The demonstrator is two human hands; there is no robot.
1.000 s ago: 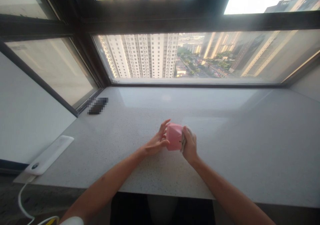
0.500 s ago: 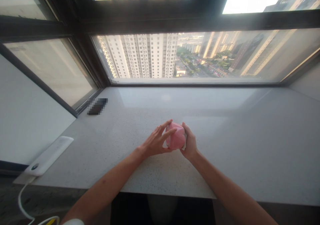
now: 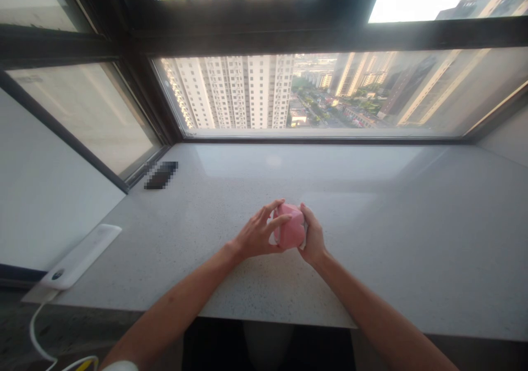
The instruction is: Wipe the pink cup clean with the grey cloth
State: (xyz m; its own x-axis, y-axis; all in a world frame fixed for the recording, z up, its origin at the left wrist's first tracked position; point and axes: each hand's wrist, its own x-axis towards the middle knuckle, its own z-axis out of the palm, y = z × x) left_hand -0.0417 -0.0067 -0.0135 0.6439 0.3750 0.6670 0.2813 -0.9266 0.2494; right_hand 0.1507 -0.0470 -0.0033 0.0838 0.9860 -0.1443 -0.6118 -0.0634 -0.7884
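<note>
A pink, faceted, heart-shaped object (image 3: 293, 229) with a whitish edge or underside is held between both hands over the pale speckled sill (image 3: 231, 195). My left hand (image 3: 260, 232) grips it from the left, one finger lying across its top face and others round its far and near edges. From the right, my right hand (image 3: 312, 233) closes on its side, the thumb or a finger at the far edge. The palms and the underside of the pink object are hidden, so I cannot tell whether it touches the sill.
A white power strip (image 3: 84, 255) with a white cable (image 3: 35, 332) lies at the left edge. A dark blurred-out item (image 3: 161, 175) rests in the far left corner. Dark window frames (image 3: 264, 25) border the sill, with tall buildings outside.
The pink object has tilted slightly between the hands and its near end sits a touch lower. Both hands keep nearly the same place and grip.
</note>
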